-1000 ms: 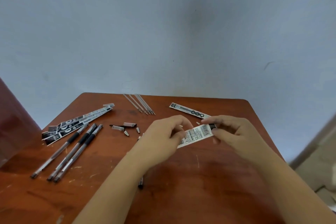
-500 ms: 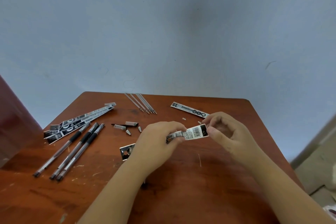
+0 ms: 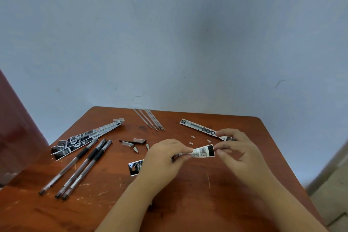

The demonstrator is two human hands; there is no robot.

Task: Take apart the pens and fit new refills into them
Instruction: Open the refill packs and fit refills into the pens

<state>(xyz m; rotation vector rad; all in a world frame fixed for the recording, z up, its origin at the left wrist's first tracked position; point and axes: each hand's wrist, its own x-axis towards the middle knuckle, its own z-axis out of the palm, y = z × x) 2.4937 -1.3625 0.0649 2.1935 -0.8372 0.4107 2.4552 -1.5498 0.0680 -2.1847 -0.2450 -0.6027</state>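
My left hand point(image 3: 163, 158) grips a refill packet point(image 3: 203, 151) above the middle of the table, with the packet's black tail point(image 3: 134, 168) sticking out behind the hand. My right hand point(image 3: 235, 151) pinches the packet's white barcode end. Three assembled pens point(image 3: 82, 165) lie side by side at the left. Several bare refills point(image 3: 150, 120) lie at the table's far edge. Loose pen parts point(image 3: 134, 143) sit in the middle.
A stack of refill packets point(image 3: 84, 137) lies at the far left of the wooden table point(image 3: 188, 203). Another packet point(image 3: 199, 128) lies at the far right, with small white caps point(image 3: 192, 140) near it. A blue wall stands behind the table.
The packet has slid to the left through my left hand, so its black tail now shows behind that hand. My right hand has shifted its pinch to the packet's white end.
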